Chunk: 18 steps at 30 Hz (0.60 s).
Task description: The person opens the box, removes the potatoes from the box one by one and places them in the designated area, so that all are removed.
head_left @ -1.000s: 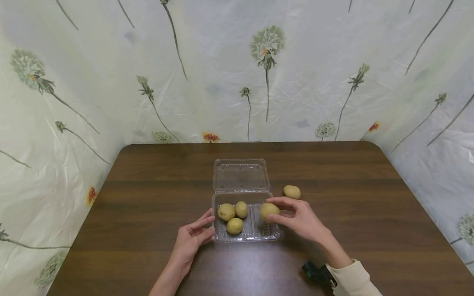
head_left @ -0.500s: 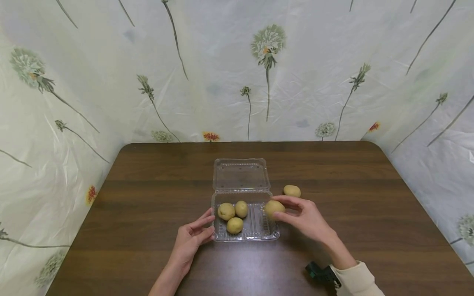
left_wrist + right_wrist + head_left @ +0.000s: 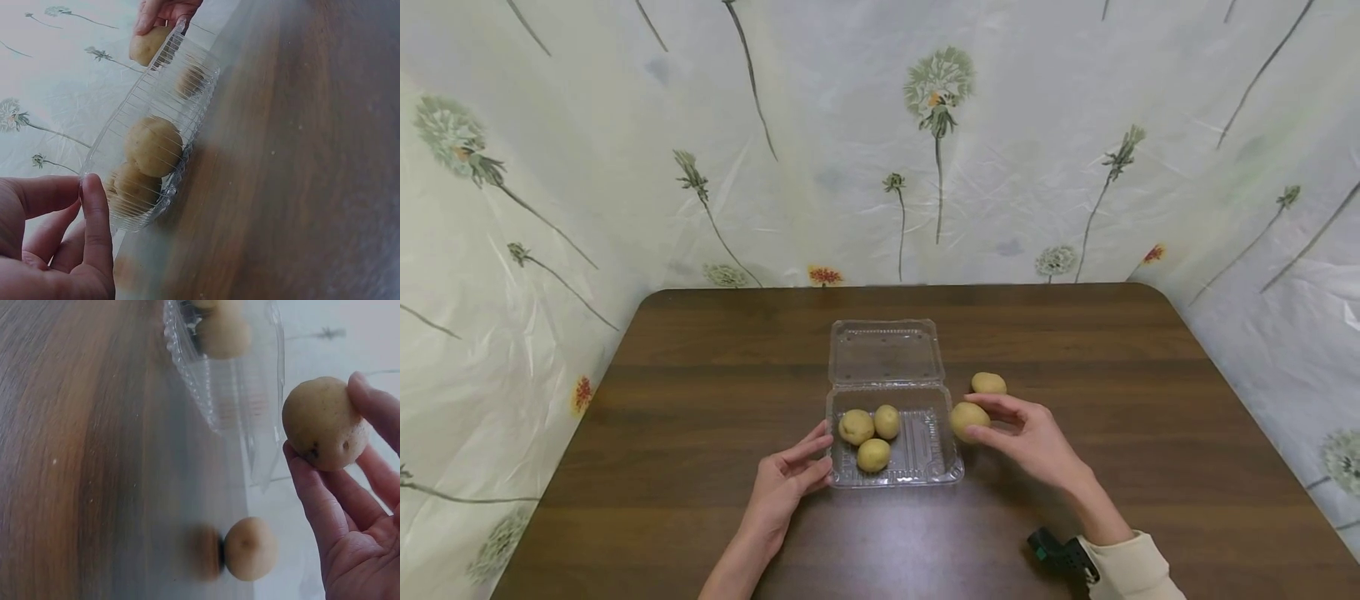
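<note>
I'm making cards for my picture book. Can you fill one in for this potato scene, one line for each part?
Box: clear plastic
Lid: open, folded back
Inside: three potatoes
Left grip: pinches the box's left rim
Right grip: holds one potato beside the box's right side
Loose potato: on the table
Table color: brown

In the head view, soft glare lies at six o'clock on the dark-brown, wood-grain worktop (image 3: 891, 529); the hazy right wrist view blurs the clear, rectangular plastic box (image 3: 244, 406) at twelve o'clock.
</note>
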Available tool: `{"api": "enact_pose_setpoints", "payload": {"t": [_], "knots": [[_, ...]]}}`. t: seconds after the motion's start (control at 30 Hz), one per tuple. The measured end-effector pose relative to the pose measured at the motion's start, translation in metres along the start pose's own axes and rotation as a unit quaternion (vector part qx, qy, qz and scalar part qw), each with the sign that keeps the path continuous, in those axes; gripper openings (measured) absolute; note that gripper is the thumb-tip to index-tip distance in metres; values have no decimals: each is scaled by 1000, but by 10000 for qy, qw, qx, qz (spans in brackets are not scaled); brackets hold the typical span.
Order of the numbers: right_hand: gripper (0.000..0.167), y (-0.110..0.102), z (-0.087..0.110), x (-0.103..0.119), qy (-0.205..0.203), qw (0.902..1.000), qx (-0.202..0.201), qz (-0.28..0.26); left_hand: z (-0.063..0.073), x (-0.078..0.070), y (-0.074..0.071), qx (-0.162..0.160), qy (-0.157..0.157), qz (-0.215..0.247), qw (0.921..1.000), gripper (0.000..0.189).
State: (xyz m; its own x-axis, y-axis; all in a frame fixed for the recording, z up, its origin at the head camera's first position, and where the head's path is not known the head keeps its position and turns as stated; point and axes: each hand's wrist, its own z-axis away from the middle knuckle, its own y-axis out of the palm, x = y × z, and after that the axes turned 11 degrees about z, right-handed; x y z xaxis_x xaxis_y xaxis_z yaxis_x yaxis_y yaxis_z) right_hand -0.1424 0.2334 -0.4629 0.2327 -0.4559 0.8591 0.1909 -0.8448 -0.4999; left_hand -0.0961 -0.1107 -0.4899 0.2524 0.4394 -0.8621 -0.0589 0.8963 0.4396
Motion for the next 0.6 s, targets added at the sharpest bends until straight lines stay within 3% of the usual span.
{"api": "enact_pose_setpoints", "payload": {"t": [0.6], "knots": [[43,-7,4,-8,106,9993,-161,306,0,0,-1,61,66,-2,10000,36]]}}
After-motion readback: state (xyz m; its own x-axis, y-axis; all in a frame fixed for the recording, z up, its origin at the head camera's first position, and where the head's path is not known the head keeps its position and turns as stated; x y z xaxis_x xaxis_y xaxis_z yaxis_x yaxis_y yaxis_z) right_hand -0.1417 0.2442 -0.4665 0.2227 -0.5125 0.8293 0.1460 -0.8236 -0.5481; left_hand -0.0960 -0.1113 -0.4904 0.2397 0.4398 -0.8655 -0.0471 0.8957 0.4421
